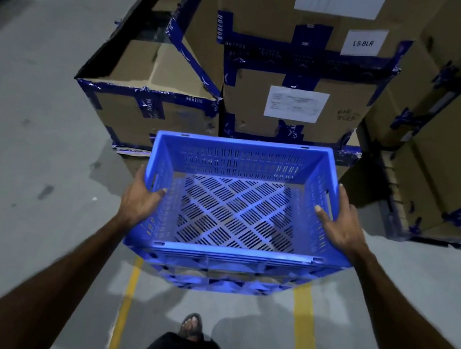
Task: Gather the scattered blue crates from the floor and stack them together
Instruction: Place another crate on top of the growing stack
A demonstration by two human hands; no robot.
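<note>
both hands clamp the blue crate [236, 205] between them, left hand [140, 199] and right hand [339, 224] curled over opposite rims, likely keeping it level for stacking.

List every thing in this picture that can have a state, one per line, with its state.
Blue crate: empty, upright, held above the floor.
Left hand: grip closed on the crate's left wall.
Right hand: grip closed on its right wall.
Low cardboard box: top open.
Labelled cardboard boxes: taped shut, stacked.

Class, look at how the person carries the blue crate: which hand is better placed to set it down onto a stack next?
Neither alone: left hand and right hand grip opposite walls of the blue crate evenly, so both should lower it.
</note>
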